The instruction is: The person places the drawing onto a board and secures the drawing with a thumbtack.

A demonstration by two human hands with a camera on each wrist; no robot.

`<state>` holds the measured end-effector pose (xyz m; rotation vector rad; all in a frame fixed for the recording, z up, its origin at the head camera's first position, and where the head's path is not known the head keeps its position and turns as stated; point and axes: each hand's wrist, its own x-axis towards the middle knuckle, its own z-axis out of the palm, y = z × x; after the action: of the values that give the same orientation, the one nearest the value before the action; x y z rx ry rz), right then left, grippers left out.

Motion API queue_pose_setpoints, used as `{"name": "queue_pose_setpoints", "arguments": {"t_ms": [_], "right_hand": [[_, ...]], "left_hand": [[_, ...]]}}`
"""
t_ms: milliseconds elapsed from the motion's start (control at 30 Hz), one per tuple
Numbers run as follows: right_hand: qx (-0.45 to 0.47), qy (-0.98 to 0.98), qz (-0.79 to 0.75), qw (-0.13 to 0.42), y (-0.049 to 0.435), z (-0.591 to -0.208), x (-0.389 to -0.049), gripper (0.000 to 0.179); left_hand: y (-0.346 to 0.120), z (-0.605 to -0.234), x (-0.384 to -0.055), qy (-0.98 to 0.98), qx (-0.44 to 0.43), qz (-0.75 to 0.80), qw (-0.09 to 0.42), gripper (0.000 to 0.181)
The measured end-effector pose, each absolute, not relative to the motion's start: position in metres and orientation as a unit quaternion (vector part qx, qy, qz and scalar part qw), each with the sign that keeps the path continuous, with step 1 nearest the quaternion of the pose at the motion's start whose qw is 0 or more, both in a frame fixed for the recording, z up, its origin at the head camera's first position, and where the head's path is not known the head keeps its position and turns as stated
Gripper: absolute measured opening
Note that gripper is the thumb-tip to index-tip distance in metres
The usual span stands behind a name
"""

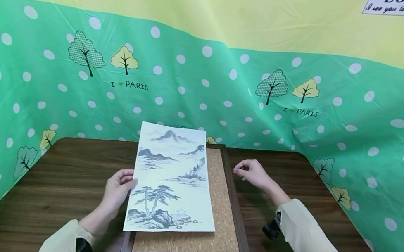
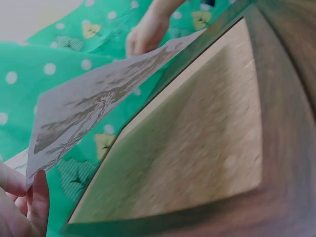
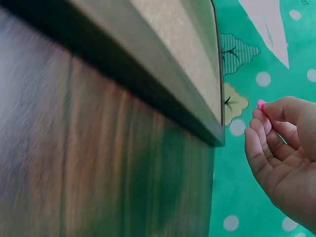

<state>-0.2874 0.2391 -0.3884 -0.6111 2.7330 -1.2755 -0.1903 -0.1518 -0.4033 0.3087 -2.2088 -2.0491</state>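
Note:
My left hand [image 1: 117, 189] pinches the left edge of a sheet of paper [image 1: 166, 180] printed with an ink landscape of mountains and pines. In the left wrist view the sheet [image 2: 98, 103] slants above the cork board [image 2: 197, 133], its shadow falling on the cork. The dark-framed board [image 1: 227, 212] lies on the table, partly hidden by the paper. Right of the frame, my right hand [image 1: 254, 173] is held up, thumb and forefinger pinching a small pink push pin [image 3: 260, 104]. Its other fingers curl loosely in the right wrist view.
A dark wooden table [image 1: 82, 162] lies under the board. Behind it and along its sides hangs a green and yellow cloth [image 1: 201, 63] with white dots and printed trees. Dark cameras are strapped at both wrists.

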Motion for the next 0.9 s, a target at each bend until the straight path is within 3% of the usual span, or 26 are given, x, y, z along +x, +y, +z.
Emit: {"name": "queue_pose_setpoints", "arguments": {"t_ms": [900], "right_hand": [[-0.2, 0.883, -0.423, 0.036, 0.197, -0.383, -0.3, 0.017]], "left_hand": [[-0.108, -0.433, -0.197, -0.766, 0.06, -0.638, 0.05, 0.024]]}}
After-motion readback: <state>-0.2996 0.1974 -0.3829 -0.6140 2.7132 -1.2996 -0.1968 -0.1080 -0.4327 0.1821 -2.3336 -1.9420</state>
